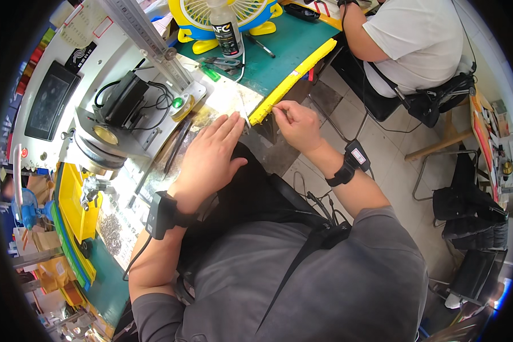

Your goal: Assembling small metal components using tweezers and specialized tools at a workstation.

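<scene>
A grey shirt [308, 279] fills the foreground. Two hands meet at one bench [279, 71]: the left hand [210, 154] flattened, fingers extended; the right hand [299, 126] pinched, its contents indiscernible, beside one yellow edge strip [293, 80] on the bench's border. The step seems fine fingerwork, calling next for a steady pinch. Beyond: one bottle [225, 34], one fan [252, 10].

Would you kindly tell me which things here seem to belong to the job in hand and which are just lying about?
Seemingly in the job:
yellow bench-edge strip, beside the pinched right hand; anything held is too small to tell
thin pale strip, by the left hand

Apparently just lying about:
yellow-and-blue fan
clear bottle
pen
</scene>
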